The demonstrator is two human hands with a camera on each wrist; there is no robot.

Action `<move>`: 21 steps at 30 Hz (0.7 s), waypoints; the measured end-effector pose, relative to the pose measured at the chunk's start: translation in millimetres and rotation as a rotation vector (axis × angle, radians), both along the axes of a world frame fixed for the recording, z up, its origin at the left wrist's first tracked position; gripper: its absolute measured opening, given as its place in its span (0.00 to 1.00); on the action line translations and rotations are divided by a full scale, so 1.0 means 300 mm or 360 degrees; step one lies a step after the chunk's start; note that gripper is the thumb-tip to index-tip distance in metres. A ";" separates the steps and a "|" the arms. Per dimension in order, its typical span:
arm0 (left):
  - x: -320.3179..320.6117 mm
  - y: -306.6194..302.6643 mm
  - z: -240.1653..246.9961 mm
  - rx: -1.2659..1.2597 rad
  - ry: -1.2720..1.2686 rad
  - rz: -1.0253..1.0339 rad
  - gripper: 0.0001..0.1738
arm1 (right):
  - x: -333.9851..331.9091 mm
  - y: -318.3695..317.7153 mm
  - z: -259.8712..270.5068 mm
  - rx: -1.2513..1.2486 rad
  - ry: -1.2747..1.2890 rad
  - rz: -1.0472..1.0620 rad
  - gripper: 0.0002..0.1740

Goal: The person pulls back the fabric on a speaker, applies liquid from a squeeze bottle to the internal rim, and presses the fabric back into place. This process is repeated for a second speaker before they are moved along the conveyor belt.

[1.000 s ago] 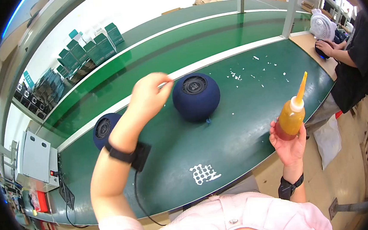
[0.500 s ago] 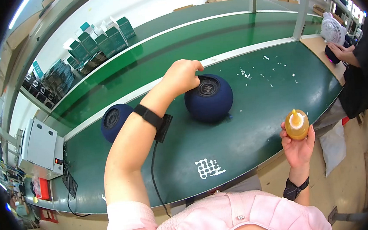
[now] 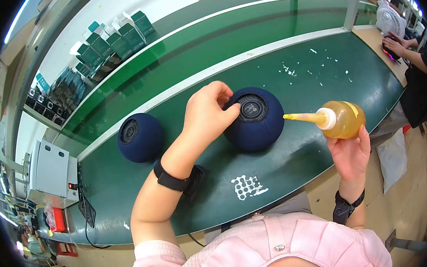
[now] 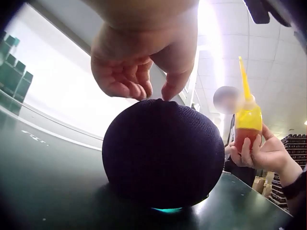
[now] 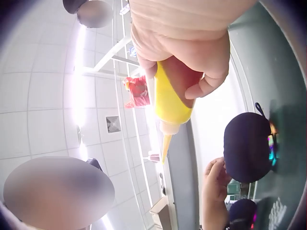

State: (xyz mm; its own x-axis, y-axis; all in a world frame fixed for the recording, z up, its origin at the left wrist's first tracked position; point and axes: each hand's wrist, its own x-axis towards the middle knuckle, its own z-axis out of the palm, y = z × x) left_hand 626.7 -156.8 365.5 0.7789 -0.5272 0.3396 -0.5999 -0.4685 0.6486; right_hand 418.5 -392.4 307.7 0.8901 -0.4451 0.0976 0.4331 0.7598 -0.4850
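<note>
A round speaker [image 3: 261,134] in dark blue fabric stands on the green table, its black ringed base facing up. My left hand [image 3: 207,111] is at the base's left edge, with curled fingers and thumb pinching the fabric cover [image 4: 164,104] where it rises in a small peak in the left wrist view. My right hand [image 3: 350,155] grips a squeeze bottle [image 3: 345,120] of amber liquid, tilted so that its long yellow nozzle [image 3: 302,118] points left toward the speaker. In the right wrist view the fingers wrap round the bottle [image 5: 170,100].
Another blue speaker [image 3: 149,141] stands to the left. A perforated white sheet [image 3: 248,187] lies near the front edge, and white scraps [image 3: 288,71] lie farther back. A grey box-shaped machine [image 3: 48,171] is at far left. At far right another person's hands [image 3: 397,43] work beside a fan [image 3: 390,19].
My left hand has come from beyond the speaker down to its base edge and now pinches the cover. The bottle in my right hand has tipped from upright to nozzle pointing left.
</note>
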 end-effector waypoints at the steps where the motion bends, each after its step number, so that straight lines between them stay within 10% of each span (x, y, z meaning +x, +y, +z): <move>1: 0.003 -0.008 0.010 0.0051 -0.0107 -0.0034 0.11 | 0.007 0.005 0.002 0.0034 -0.0044 0.0040 0.29; 12: -0.020 -0.014 0.085 0.0127 0.0128 -0.0055 0.20 | 0.079 0.042 0.043 -0.0016 -0.0084 -0.0107 0.32; 21: 0.003 -0.052 0.059 0.0669 -0.0595 0.0051 0.22 | 0.064 0.016 0.048 -0.0191 -0.0129 -0.0092 0.27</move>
